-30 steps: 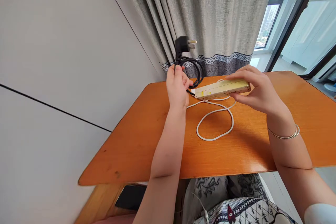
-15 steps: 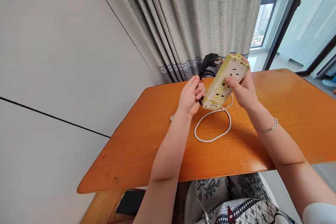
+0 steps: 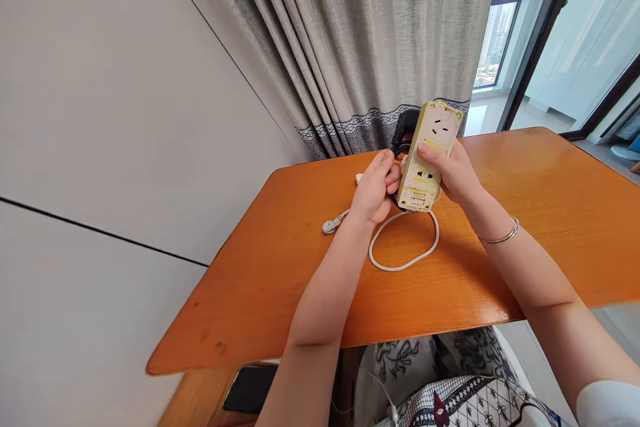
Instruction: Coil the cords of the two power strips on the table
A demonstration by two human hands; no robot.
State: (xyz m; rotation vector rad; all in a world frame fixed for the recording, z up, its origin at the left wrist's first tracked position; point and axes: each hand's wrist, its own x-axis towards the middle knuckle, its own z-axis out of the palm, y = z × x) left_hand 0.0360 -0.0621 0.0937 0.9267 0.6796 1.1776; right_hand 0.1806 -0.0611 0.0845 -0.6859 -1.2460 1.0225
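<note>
Hands meet over the far middle of the orange wooden counter (image 3: 525, 213), both raised a little above its surface. The right hand (image 3: 456, 177) has a yellowed white power strip (image 3: 429, 155) stood nearly on end, socket face turned toward the person. Its grip is closed on the strip: the thumb presses across the front near the middle and the other fingers wrap behind, hidden by the casing. Held this way, the sockets and the small label at the lower end are in plain sight. The visible sockets hold nothing; no plug sits in any of them.

The left hand (image 3: 373, 190) is just beside the strip's lower left edge. Its grip is curled tight around a bundled black cord (image 3: 397, 203), most of which is hidden by the fingers and the strip. The black plug (image 3: 404, 121) of that cord peeks out behind the strip's upper left side, near the sockets but not in one.

A white cord (image 3: 404, 265) hangs from the strip's lower end and lies in a slack loop on the counter below both hands, and a small white end piece (image 3: 329, 226) rests to the left of the left wrist. A silver bangle (image 3: 500, 238) circles the right wrist. No box, tray or other container is in view. A grey curtain (image 3: 380, 33) hangs behind the counter.
</note>
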